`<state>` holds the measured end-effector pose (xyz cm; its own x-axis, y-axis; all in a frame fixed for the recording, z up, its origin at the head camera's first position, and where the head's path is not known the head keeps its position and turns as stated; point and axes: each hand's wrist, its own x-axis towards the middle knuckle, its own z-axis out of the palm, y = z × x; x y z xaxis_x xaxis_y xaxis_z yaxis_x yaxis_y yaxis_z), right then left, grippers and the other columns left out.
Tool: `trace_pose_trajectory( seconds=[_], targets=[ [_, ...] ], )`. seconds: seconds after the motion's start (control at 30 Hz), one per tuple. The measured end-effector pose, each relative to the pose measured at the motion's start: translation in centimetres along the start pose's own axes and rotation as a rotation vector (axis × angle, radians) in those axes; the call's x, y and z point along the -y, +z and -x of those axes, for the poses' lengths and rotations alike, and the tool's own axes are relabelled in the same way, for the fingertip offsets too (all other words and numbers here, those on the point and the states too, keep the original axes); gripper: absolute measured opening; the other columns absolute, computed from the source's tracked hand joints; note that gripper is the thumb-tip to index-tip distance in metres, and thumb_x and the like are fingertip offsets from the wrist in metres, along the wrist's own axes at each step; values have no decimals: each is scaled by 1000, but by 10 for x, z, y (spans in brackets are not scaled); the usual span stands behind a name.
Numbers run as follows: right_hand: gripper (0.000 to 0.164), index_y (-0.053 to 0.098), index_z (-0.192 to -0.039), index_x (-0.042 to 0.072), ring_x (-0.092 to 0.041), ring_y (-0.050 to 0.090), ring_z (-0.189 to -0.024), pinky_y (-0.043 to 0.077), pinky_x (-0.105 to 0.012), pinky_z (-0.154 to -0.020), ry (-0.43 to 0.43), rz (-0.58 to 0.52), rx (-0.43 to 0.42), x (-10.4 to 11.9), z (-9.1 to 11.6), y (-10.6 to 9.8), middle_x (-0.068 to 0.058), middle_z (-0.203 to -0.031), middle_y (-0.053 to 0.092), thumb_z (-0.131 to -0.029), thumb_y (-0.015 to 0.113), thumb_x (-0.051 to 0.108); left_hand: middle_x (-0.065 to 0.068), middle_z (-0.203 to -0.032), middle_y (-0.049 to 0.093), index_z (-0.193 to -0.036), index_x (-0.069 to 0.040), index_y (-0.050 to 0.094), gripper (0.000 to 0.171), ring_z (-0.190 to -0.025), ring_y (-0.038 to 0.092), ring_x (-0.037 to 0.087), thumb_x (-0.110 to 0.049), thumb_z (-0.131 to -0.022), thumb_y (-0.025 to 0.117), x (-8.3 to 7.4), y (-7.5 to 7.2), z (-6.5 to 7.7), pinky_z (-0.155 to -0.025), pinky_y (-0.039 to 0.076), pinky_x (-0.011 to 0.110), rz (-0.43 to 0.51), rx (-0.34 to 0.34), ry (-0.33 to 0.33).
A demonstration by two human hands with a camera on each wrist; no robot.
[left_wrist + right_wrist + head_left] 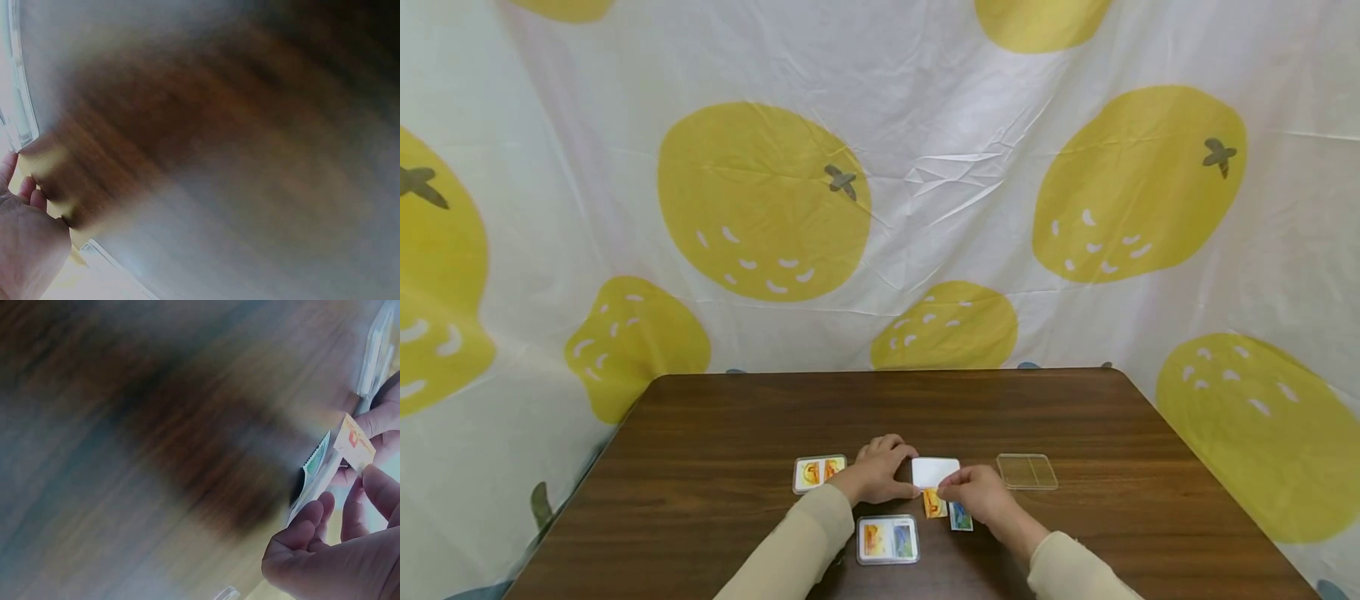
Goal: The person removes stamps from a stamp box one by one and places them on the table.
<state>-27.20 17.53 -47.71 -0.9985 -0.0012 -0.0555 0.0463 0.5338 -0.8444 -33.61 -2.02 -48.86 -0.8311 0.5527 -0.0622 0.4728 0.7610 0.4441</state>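
My left hand [880, 471] rests on the table at the left edge of a small white card or case [936, 472], its thumb and index finger spread toward the near and far left corners. My right hand [981, 492] pinches an orange stamp-like piece [354, 442] with serrated edges between thumb and finger, just in front of the white card. Beneath the right hand lies a blue-green stamp-like piece [961, 517], its upper part hidden by the hand. In the right wrist view this green piece stands out beside the pale card's edge.
A clear case [887, 539] with an orange and a blue-green piece lies nearest me. Left of the left hand sits another case [818, 474] with orange pieces, partly covered by the wrist. A transparent lid-like frame [1027, 472] lies at the right on the brown table [722, 425].
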Motion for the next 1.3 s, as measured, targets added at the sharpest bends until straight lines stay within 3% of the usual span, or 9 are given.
trace_pose_trajectory(
  seconds=[0.5, 0.8, 1.3],
  targets=[
    [9, 72, -77, 10, -15, 53, -71, 42, -34, -64, -66, 240, -39, 1, 4, 1, 3, -75, 64, -81, 78, 16, 9, -139, 41, -134, -16, 53, 54, -135, 34, 32, -43, -91, 70, 9, 8, -5, -111, 25, 52, 17, -26, 45],
    [8, 72, -77, 12, -14, 53, -69, 41, -34, -62, -67, 262, -52, 2, 4, 1, 3, -75, 64, -80, 78, 16, 8, -140, 41, -135, -18, 53, 54, -135, 33, 31, -43, -91, 70, 12, 12, -9, -111, 25, 52, 4, -22, 37],
    [7, 72, -81, 11, -15, 53, -71, 42, -33, -63, -47, 239, -43, 3, 3, 1, 2, -78, 65, -80, 78, 16, 10, -140, 41, -134, -16, 53, 53, -135, 34, 32, -42, -91, 70, 2, 1, 0, -110, 26, 52, -8, -9, 38]
  ],
)
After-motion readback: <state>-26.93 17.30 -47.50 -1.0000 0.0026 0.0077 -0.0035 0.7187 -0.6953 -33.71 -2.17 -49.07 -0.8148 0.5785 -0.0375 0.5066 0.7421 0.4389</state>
